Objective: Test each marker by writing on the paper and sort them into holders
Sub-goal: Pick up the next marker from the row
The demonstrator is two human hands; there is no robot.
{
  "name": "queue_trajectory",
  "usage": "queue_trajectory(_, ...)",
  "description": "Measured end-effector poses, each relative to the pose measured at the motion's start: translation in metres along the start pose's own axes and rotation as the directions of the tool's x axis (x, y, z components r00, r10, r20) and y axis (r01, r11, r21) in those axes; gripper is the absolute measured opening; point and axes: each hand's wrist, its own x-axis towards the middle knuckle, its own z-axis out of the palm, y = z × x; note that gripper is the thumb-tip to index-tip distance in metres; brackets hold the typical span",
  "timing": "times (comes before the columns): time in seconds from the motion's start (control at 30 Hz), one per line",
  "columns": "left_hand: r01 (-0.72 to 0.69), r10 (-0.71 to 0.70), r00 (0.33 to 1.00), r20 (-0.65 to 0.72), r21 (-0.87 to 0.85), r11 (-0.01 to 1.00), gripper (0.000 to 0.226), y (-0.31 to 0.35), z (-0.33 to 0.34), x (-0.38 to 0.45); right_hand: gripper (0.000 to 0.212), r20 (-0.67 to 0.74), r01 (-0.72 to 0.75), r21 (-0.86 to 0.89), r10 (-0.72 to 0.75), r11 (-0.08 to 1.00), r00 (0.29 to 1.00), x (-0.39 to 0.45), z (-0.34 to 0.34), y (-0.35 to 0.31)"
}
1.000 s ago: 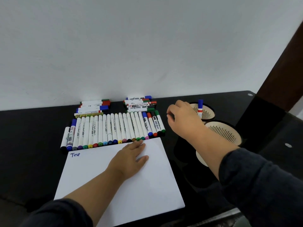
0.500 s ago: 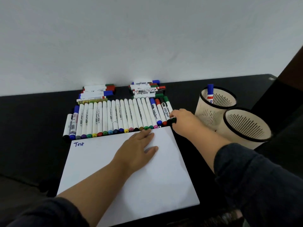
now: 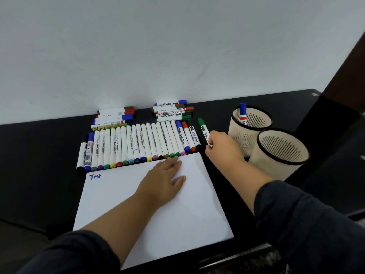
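At the right end of the marker row (image 3: 138, 143), the right hand (image 3: 222, 148) pinches the lower end of the green-capped marker (image 3: 204, 131), fingers curled round its barrel. The marker's long axis runs away from the person, cap pointing toward the wall, tilted slightly left, standing a little apart from its neighbours. The left hand (image 3: 164, 178) lies flat and open on the paper (image 3: 158, 214), fingers straight, holding nothing but pressing the sheet to the counter (image 3: 39, 175). The paper lies just left of and below the right hand, so I judge the marker need only swing leftward. The two holders (image 3: 276, 153) stand just to its right.
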Motion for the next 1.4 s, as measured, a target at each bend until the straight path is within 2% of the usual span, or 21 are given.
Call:
queue_trajectory(0.13,0.002,-0.004,1.0,0.025,0.091,0.996,0.07,0.008,-0.003,-0.004,0.011,-0.054,0.035,0.05,-0.032,0.998,0.998,-0.02,-0.018,-0.005)
queue_trajectory(0.23,0.009,-0.022,0.996,0.081,0.149,0.989,0.056,0.013,-0.009,-0.002,0.009,-0.09,0.068,0.135,-0.056,0.989,0.994,-0.039,-0.033,-0.008)
queue_trajectory(0.3,0.043,-0.047,0.996,0.07,0.061,0.997,0.056,0.019,-0.015,-0.003,0.009,-0.116,0.084,0.225,-0.059,0.971,0.991,-0.052,-0.044,-0.01)
queue_trajectory(0.4,0.089,-0.105,0.989,-0.108,-0.137,0.986,0.057,0.029,-0.024,-0.011,0.008,-0.128,0.059,0.417,-0.005,0.907,0.992,-0.069,-0.057,-0.012)
queue_trajectory(0.47,0.098,-0.147,0.968,-0.204,-0.23,0.968,0.06,0.034,-0.029,-0.021,0.006,-0.147,0.03,0.538,0.059,0.842,0.987,-0.076,-0.058,-0.013)
queue_trajectory(0.63,0.14,-0.216,0.95,-0.223,-0.312,0.94,0.055,0.037,-0.045,-0.052,0.011,-0.083,-0.067,0.825,0.239,0.561,0.968,-0.085,-0.05,-0.029)
queue_trajectory(0.73,0.18,-0.291,0.923,-0.253,-0.384,0.906,0.044,0.031,-0.054,-0.071,0.007,-0.02,-0.121,0.892,0.307,0.435,0.952,-0.089,-0.037,-0.042)
queue_trajectory(0.93,0.322,-0.423,0.894,-0.145,-0.448,0.834,0.036,0.011,-0.067,-0.1,0.015,0.185,-0.256,0.951,0.343,0.175,0.921,-0.096,-0.002,-0.076)
queue_trajectory(1.0,0.345,-0.446,0.886,-0.13,-0.458,0.819,0.035,0.006,-0.071,-0.105,0.022,0.251,-0.311,0.935,0.302,0.168,0.919,-0.1,0.008,-0.088)
queue_trajectory(1.1,0.346,-0.439,0.888,-0.137,-0.429,0.834,0.036,-0.001,-0.073,-0.112,0.025,0.3,-0.347,0.909,0.214,0.232,0.93,-0.107,0.026,-0.106)
queue_trajectory(1.2,0.385,-0.45,0.891,-0.064,-0.42,0.822,0.036,-0.005,-0.073,-0.114,0.025,0.319,-0.359,0.897,0.185,0.257,0.93,-0.11,0.038,-0.116)
queue_trajectory(1.33,0.459,-0.498,0.862,0.092,-0.556,0.693,0.006,-0.015,-0.073,-0.117,0.025,0.333,-0.36,0.893,0.143,0.269,0.932,-0.109,0.045,-0.116)
queue_trajectory(1.4,0.462,-0.485,0.861,0.15,-0.629,0.626,0.008,-0.019,-0.076,-0.119,0.025,0.344,-0.36,0.902,0.108,0.239,0.933,-0.11,0.047,-0.117)
